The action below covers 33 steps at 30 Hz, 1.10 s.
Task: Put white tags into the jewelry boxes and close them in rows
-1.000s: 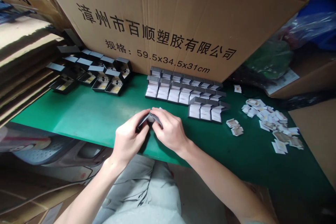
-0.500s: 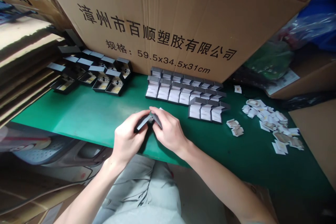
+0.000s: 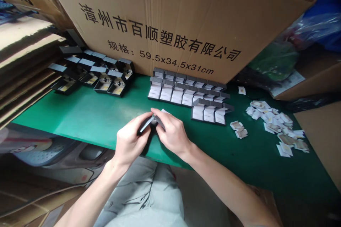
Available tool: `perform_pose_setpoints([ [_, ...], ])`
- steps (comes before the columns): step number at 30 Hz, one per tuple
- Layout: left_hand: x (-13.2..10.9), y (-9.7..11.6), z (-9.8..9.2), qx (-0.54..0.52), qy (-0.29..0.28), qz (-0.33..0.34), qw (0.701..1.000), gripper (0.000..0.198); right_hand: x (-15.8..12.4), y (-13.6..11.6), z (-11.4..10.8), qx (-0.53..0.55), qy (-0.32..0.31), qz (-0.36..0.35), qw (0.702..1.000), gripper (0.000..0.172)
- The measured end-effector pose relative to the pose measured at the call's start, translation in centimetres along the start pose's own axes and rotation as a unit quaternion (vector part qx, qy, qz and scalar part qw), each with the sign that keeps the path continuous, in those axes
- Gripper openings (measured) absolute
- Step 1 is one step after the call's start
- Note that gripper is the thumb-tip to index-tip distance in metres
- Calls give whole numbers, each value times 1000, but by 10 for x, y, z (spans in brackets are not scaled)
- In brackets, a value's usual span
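Note:
Both my hands grip a small black hinged jewelry box (image 3: 146, 124), held partly open above the green table near its front edge. My left hand (image 3: 132, 133) wraps the box's left part. On its right part, the fingers of my right hand (image 3: 172, 129) are closed. What lies inside the box is mostly hidden by my fingers. A small white piece (image 3: 165, 111) shows just behind my right hand. To the right and behind stand rows of open dark boxes (image 3: 186, 94) with white inserts.
Open black boxes (image 3: 114, 83) with yellowish pieces inside cluster at the left back. Loose white folded inserts (image 3: 277, 120) lie scattered on the right of the green table (image 3: 87, 113). A big cardboard carton (image 3: 160, 17) stands along the back. Flat boards (image 3: 26, 53) are stacked at left.
Almost nothing differs. The box and my hands shift very slightly, and a bit more of the white piece behind my right hand shows.

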State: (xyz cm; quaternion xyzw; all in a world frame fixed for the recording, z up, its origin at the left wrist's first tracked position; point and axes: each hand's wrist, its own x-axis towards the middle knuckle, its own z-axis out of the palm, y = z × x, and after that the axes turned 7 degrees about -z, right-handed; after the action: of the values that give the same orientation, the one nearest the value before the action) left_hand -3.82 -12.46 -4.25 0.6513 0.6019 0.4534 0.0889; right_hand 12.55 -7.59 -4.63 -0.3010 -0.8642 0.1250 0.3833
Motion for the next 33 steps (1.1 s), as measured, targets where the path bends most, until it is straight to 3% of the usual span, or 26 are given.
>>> perform_pose_setpoints([
  [11,3,4,0,23,11,-47,999,30,2,-2,1,-12,26,-18,999,45],
  [21,0,1,0,28,6,-12,1000,32,1,-1,-1,1,-1,4,1000,46],
  [33,3,4,1,25,14,-9,1000,31,3,-2,-2,-16,24,13,999,40],
])
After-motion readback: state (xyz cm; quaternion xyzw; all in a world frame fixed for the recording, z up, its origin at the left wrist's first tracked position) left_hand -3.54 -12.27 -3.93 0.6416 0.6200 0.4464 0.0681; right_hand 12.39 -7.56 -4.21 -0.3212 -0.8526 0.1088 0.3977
